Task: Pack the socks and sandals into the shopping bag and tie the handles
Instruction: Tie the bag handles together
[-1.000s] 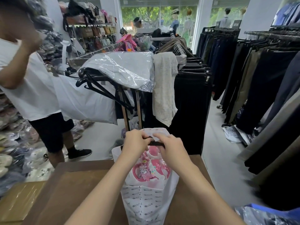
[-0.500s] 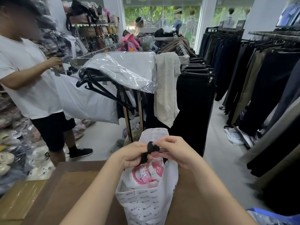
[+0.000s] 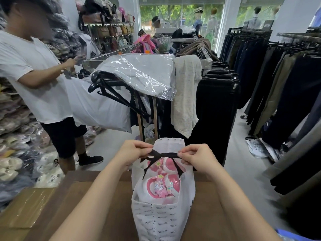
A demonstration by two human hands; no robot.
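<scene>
— Where is the camera?
— On the person's head. It looks forward and down, near the left hand (image 3: 134, 152) and right hand (image 3: 197, 157) over the brown wooden bench (image 3: 86, 197).
— Only one view?
— Yes, a wide one. Racks of dark hanging clothes (image 3: 286, 93) sit far behind.

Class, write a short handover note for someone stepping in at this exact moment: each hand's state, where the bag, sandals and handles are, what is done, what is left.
Left hand: pinches one end of the black handles.
Right hand: pinches the other end; the strap is stretched level between the hands, above the bag's mouth.
The shopping bag stands upright on the brown table, with the pink sandals inside. No socks can be seen.
Done: sandals packed.
Left: finish and tighten the knot; whether it is complete cannot be told.
</scene>
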